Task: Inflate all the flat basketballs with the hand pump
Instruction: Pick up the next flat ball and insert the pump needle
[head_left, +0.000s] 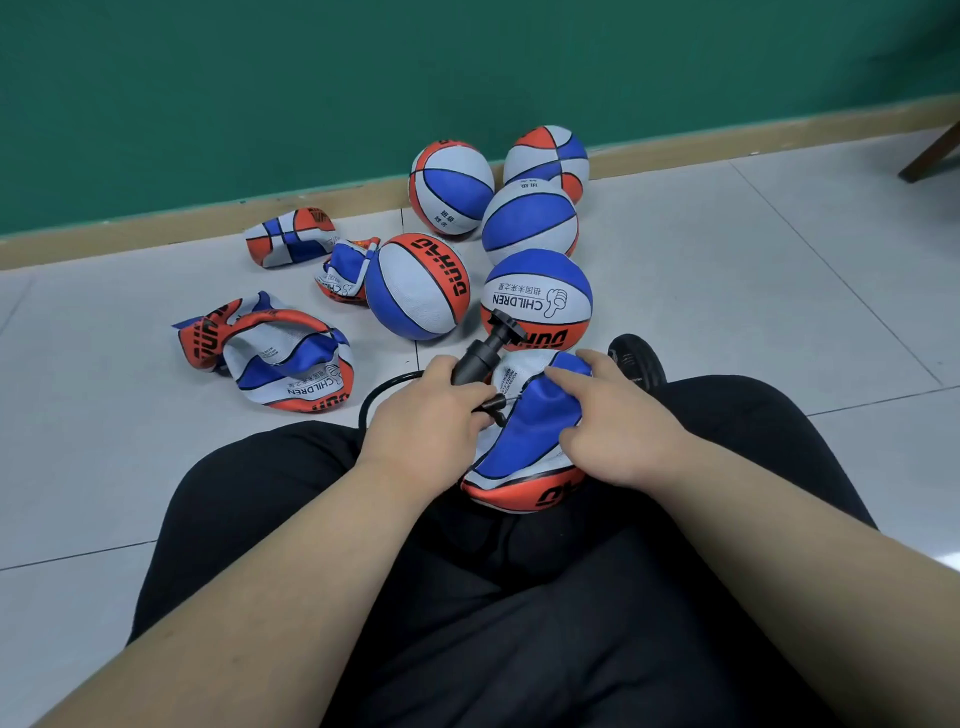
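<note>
A flat red, white and blue basketball (524, 447) lies on my lap between my knees. My left hand (426, 410) grips the black hand pump (480, 356) and its hose end against the ball's left side. My right hand (615, 421) holds the ball's right side, fingers curled over the blue panel. The pump's T-handle (506, 325) points up and away. Three more flat balls lie on the floor: one at the left (275, 358), one by the wall (291, 236), one partly hidden (345, 273) behind a round ball.
Several inflated balls (537, 299) stand on the grey tiled floor (727, 291) ahead, near the green wall's wooden skirting (156, 228). My black shoe (636, 361) shows right of the lap ball. A dark chair leg (930, 156) stands at far right.
</note>
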